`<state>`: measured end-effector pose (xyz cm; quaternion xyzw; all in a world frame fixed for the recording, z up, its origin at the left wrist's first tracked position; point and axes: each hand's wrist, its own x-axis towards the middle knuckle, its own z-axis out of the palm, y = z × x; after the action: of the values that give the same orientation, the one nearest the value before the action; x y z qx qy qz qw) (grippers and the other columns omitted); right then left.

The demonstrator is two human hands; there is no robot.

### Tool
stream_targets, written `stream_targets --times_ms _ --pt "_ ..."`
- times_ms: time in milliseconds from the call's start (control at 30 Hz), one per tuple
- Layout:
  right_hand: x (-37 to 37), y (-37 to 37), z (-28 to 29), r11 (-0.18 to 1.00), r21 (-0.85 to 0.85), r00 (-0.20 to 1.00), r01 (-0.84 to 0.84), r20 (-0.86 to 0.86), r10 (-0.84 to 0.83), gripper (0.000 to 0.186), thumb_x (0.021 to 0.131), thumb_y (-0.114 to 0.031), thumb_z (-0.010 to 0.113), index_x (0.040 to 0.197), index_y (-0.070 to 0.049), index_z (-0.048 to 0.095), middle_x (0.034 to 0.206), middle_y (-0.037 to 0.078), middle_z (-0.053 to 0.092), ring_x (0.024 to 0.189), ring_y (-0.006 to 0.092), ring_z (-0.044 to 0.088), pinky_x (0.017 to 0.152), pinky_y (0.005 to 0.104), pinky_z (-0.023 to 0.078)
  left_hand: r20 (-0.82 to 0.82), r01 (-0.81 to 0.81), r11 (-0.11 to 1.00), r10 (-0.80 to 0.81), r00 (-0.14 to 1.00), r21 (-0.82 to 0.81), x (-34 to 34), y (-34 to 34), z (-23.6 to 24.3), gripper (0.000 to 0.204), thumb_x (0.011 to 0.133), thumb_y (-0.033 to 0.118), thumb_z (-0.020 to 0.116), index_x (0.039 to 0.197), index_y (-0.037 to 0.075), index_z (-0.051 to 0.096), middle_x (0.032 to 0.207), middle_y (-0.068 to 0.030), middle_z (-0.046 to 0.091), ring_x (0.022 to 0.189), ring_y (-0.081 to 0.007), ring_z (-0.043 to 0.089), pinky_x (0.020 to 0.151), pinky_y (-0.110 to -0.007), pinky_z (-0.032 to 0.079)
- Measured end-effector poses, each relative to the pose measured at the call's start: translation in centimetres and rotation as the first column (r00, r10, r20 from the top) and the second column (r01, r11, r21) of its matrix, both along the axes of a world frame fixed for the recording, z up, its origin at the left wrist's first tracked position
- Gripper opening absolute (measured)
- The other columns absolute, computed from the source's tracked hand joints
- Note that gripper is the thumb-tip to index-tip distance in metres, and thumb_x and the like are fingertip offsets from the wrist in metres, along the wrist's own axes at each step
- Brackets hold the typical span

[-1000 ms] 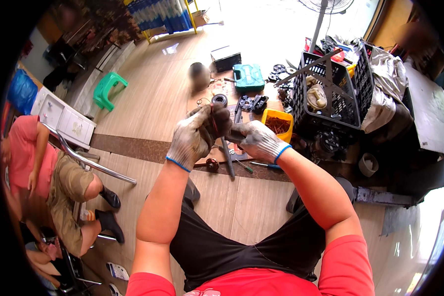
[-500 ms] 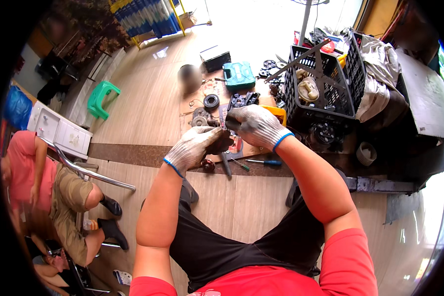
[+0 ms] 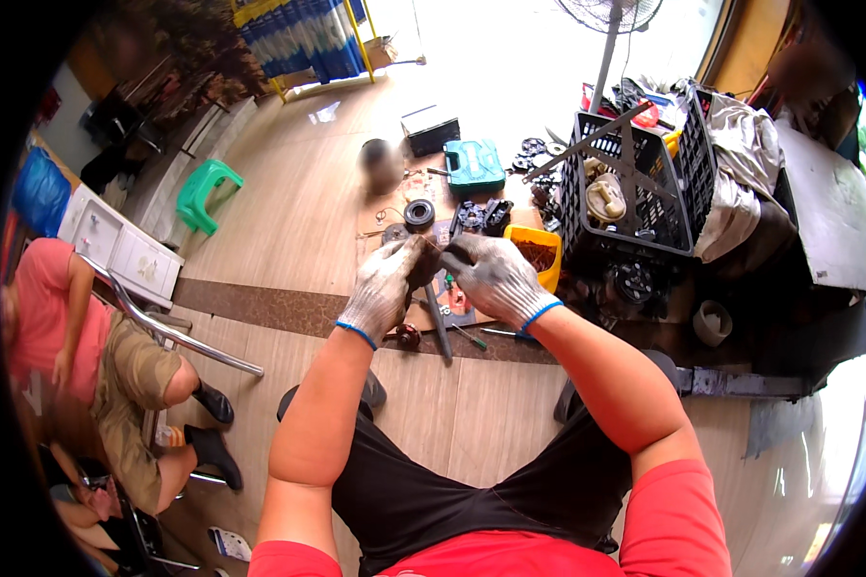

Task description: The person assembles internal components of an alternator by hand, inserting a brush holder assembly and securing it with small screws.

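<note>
You cannot tell what your left hand [image 3: 385, 287] and right hand [image 3: 496, 274] hold; beyond them, the top edge crops the fan [image 3: 610, 43].

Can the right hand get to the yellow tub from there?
Probably yes: the right hand looks close beside the yellow tub, and nothing seems to stand between them. But I can't tell whether that hand holds something.

Left hand [image 3: 383, 287] and right hand [image 3: 500, 279] wore white ribbed knit gloves [image 3: 368, 310] with blue cuff edging [image 3: 356, 333], fingers [image 3: 459, 257] darkened. Shirt [image 3: 491, 555] was red, short-sleeved. Forearms [image 3: 308, 423] were bare. Trousers [image 3: 433, 490] were black.
</note>
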<state>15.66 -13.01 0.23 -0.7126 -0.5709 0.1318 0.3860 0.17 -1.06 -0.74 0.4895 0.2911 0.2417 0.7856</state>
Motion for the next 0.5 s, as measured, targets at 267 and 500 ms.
stream_targets --times_ms 267,500 --pt "-1.9 -0.4 -1.0 0.994 0.033 0.993 -0.107 -0.040 0.108 0.027 0.098 -0.029 0.063 0.109 -0.006 0.072 0.084 0.021 0.069 0.073 0.0366 0.068 0.066 0.0417 0.053 0.306 -0.168 0.953 0.243 0.920 -0.251 0.4 0.6 0.5 0.040 0.110 0.030 0.043 0.129 -0.003 0.057 0.122 -0.0171 0.068 0.111 -0.0319 0.068 0.098 -0.048 0.057" --pt "-1.8 -0.2 -1.9 0.991 -0.032 0.990 -0.126 -0.061 0.124 0.025 0.097 -0.026 0.063 0.110 -0.007 0.072 0.086 0.022 0.069 0.075 0.0395 0.067 0.067 0.0440 0.053 0.371 -0.072 0.958 0.176 0.912 -0.278 -0.5 0.7 1.5 0.047 0.111 0.037 0.035 0.130 0.000 0.056 0.127 -0.0199 0.067 0.115 -0.0333 0.067 0.096 -0.050 0.058"
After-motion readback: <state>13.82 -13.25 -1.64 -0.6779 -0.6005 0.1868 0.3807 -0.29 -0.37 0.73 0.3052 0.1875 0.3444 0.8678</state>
